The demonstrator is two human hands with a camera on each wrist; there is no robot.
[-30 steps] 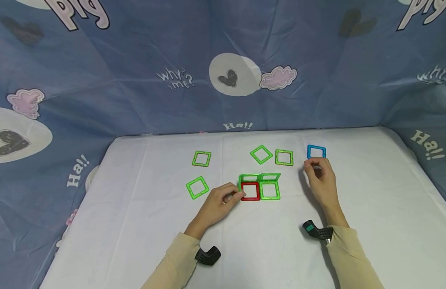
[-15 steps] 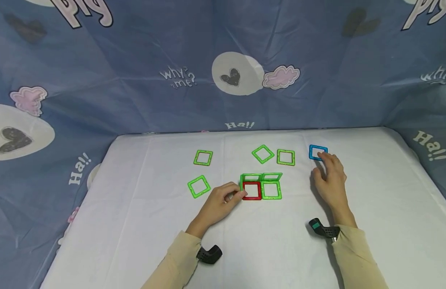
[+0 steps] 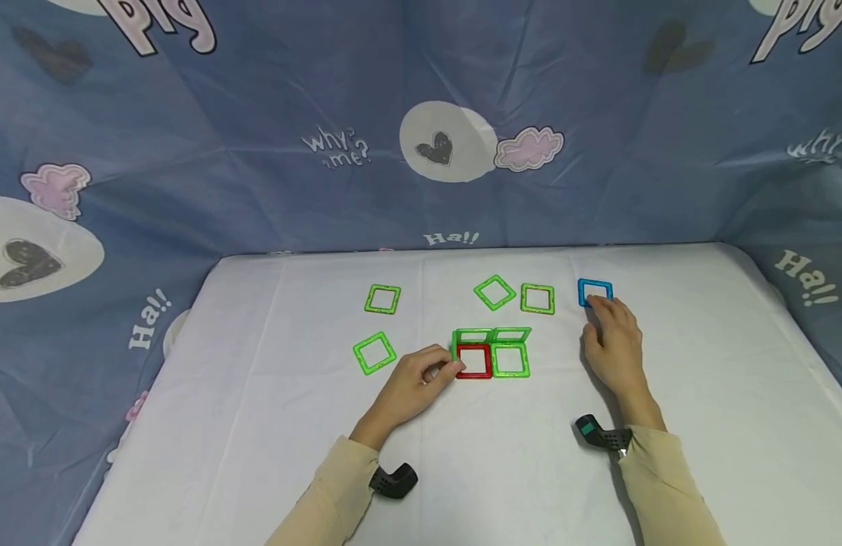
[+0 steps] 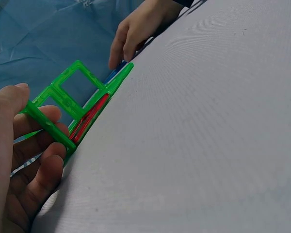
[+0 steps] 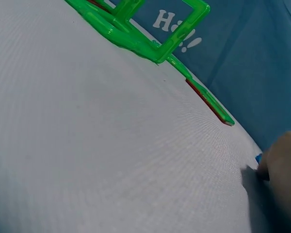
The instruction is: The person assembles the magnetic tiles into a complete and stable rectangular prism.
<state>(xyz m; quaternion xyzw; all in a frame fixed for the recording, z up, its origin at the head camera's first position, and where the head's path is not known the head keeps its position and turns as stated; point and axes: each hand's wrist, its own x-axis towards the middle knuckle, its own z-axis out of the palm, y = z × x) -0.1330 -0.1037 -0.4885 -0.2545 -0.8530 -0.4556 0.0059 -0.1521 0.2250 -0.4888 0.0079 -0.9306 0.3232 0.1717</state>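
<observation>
My left hand (image 3: 416,383) grips the upright green magnetic tile (image 4: 52,127) at the left end of a small structure, thumb on top and fingers behind it. In that structure a red magnetic tile (image 3: 474,377) and a green magnetic tile (image 3: 510,374) lie flat side by side. Two more green tiles stand along their back edges, one being the back right tile (image 3: 512,330). Over at the right, my right hand (image 3: 615,349) touches the near edge of a flat blue magnetic tile (image 3: 595,282) with its fingertips. In the right wrist view that hand mostly hides the blue tile (image 5: 258,158).
Behind the structure lie a tilted green tile (image 3: 485,298) and another green tile (image 3: 537,312). Two more rest at the left, a far one (image 3: 381,311) and a nearer one (image 3: 375,370). A blue printed cloth (image 3: 325,205) hangs behind the white table (image 3: 257,425).
The right hand has shifted, its fingertips now over the blue tile's near edge. The blue tile has slid slightly left and nearer. The left hand and structure stay put.
</observation>
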